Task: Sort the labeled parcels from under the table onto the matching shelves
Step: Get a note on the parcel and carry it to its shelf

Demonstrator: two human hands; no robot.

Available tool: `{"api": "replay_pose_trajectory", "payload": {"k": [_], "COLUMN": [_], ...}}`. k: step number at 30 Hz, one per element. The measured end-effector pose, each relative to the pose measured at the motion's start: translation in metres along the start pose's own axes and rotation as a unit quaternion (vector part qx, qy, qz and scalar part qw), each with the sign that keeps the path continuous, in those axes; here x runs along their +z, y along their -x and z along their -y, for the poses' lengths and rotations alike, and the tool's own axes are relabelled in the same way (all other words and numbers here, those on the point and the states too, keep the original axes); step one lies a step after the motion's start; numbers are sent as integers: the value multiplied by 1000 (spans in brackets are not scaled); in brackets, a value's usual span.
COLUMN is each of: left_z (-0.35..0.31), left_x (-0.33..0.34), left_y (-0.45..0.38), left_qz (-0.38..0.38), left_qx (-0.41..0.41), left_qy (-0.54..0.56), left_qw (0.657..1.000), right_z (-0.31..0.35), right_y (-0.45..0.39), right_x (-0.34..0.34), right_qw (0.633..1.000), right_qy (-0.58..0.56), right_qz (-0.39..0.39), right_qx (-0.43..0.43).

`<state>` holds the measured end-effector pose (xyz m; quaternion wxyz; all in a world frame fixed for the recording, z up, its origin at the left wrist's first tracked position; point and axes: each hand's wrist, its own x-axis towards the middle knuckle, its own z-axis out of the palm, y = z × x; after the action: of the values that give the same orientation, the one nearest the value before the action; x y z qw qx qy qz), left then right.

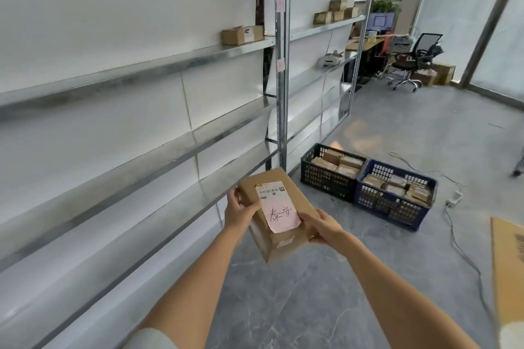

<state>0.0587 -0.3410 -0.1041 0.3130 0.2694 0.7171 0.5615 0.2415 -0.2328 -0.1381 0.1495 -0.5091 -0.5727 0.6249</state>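
Observation:
I hold a brown cardboard parcel (286, 231) in front of me with both hands. A printed barcode label and a pink handwritten note (280, 214) are stuck on its top face. My left hand (241, 211) grips its left edge with the thumb on the label. My right hand (321, 228) grips its right near corner. The metal shelving (158, 65) runs along my left. One parcel (242, 34) lies on an upper shelf, and several more parcels (337, 13) sit on the far bay's shelf. Pink tags (280, 3) hang on the upright post.
Two plastic crates, one black (326, 178) and one blue (397, 207), stand on the grey floor ahead, both holding parcels. A cable and power strip (453, 198) trail to the right. Flat cardboard (507, 263) lies at the right edge. A desk and office chair (414, 59) stand far back.

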Motion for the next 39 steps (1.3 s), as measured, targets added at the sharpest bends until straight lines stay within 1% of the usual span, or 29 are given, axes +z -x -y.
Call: {"api": "replay_pose_trajectory", "payload": {"k": [3, 6, 9, 13, 16, 20, 30, 32, 35, 39], "left_z": [-10, -14, -20, -24, -30, -43, -71, -79, -88, -104], "left_x": [36, 65, 94, 132, 157, 186, 234, 245, 263, 296], "left_y": [-25, -54, -82, -136, -185, -242, -361, -386, -425, -477], "left_qz": [21, 70, 105, 141, 156, 154, 158, 151, 142, 124], "left_qx": [0, -4, -6, 8, -7, -9, -23, -24, -33, -33], "left_qy": [-10, -24, -39, -44, -28, -12, -8, -11, -21, -23], "left_qw": [1000, 997, 994, 989, 987, 988, 987, 988, 989, 991], "right_z": [12, 20, 27, 37, 57, 93, 159, 171, 188, 213], "right_y": [-12, -33, -59, -104, -143, -192, -298, -323, -362, -423], "right_x": [-23, -42, -51, -71, -89, -114, -160, -171, -190, -223], "right_qw": [999, 995, 997, 994, 991, 985, 985, 989, 995, 997], "right_qy": [45, 78, 55, 52, 52, 80, 91, 72, 49, 51], "right_qz": [-13, -53, -58, -99, -122, -151, -141, -124, -77, -33], "right_qx": [-12, -25, -15, -14, -16, -18, -38, -43, -42, -45]}}
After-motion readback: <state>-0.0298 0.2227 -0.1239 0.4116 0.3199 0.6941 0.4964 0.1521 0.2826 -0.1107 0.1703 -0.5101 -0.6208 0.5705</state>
